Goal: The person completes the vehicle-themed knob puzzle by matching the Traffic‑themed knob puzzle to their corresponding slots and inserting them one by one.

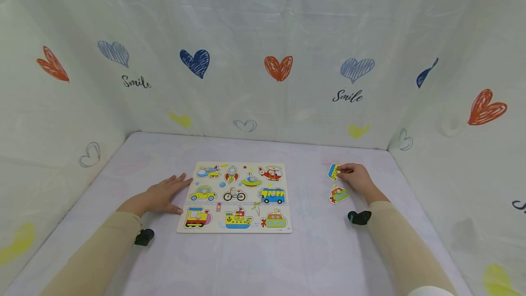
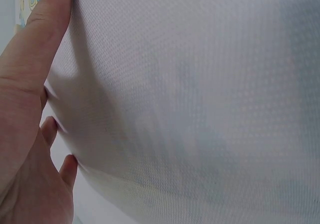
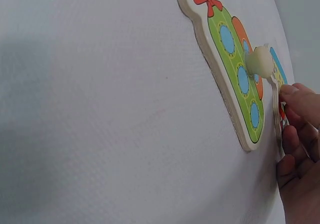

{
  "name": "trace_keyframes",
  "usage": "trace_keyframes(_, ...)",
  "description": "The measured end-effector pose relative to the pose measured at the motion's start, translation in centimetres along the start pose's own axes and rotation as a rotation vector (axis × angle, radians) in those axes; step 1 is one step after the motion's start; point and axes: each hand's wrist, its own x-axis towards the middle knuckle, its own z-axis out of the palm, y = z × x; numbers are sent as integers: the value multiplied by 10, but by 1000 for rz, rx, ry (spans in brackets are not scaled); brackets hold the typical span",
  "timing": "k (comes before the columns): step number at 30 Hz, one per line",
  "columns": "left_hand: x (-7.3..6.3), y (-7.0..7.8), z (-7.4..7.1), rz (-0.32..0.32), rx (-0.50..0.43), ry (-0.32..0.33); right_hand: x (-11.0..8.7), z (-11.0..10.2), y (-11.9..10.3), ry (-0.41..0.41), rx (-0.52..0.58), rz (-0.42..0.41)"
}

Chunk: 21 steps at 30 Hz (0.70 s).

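Note:
A wooden peg puzzle board (image 1: 218,166) with vehicle pictures lies on the table. At its left edge rests my left hand (image 1: 162,194), fingers spread and fingertips right by the board; the left wrist view shows its thumb and some fingers against the cloth. Off to the right of the board, my right hand (image 1: 357,177) pinches a blue and yellow ship puzzle piece (image 1: 332,172) with thumb and fingers. Just nearer to me lies a green and orange submarine puzzle piece (image 3: 234,69), its pale round knob (image 3: 260,62) pointing up.
A pale cloth covers the table (image 1: 246,264). White curtains (image 1: 238,17) printed with hearts stand behind and at both sides. Black wrist devices (image 1: 359,217) sit under both forearms. Bus (image 1: 272,195), car and other vehicle pictures fill the board.

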Motion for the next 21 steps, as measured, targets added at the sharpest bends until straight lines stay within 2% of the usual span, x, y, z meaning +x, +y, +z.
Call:
trace_keyframes(11,1,-2,1,1,4,3,3,-1,1,-10,-15,-10)
trace_keyframes(17,0,-1,0,-4,-4,1,0,-2,-6,-31,-19,7)
trace_keyframes(21,1,-1,0,-8,-6,-2,1,0,-9,-52,-20,-20)
